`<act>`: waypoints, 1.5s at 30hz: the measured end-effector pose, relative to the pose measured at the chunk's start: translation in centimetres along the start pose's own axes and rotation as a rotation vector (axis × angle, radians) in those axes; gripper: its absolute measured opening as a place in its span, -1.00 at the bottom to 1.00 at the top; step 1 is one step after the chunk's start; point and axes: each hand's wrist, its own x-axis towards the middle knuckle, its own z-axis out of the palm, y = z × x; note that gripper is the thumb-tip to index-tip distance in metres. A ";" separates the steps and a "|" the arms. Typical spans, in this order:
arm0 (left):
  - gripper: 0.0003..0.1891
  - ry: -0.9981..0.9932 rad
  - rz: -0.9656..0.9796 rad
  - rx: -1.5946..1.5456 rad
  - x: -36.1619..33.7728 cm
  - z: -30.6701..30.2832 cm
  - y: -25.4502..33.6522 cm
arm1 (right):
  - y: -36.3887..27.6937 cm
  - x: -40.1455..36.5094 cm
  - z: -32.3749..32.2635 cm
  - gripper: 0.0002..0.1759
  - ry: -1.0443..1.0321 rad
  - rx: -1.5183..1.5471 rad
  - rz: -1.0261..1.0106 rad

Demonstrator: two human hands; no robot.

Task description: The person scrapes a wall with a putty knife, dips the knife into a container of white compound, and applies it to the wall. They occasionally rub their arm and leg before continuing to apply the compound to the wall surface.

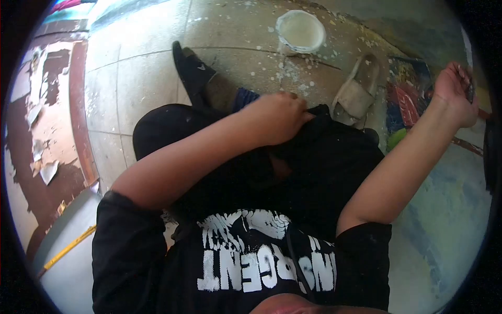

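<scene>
My left hand (285, 118) lies over my bent leg in black trousers (340, 144), back of the hand up. Its fingers curl under, and whatever they might hold is hidden. Out to the right, my right hand (456, 97) is raised beside the wall with its fingers curled closed. A dark sliver shows at its outer edge, too small to name. Ahead of my legs stands a white tub (300, 32) with an off-white substance inside. Nearer the right hand lies a crumpled red and blue packet (405, 99).
A beige slide sandal (358, 94) sits on the paint-spattered tiled floor (141, 68). A dark shoe (192, 70) is ahead of my left leg. Peeling brown boards (52, 136) stand at left, above a yellow stick (68, 250). A patchy bluish-green surface (444, 220) is at right.
</scene>
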 end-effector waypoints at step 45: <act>-0.53 0.726 -0.231 0.116 -6.9 -11.5 -4.4 | -2.2 -8.1 8.3 -0.63 0.185 -0.163 0.009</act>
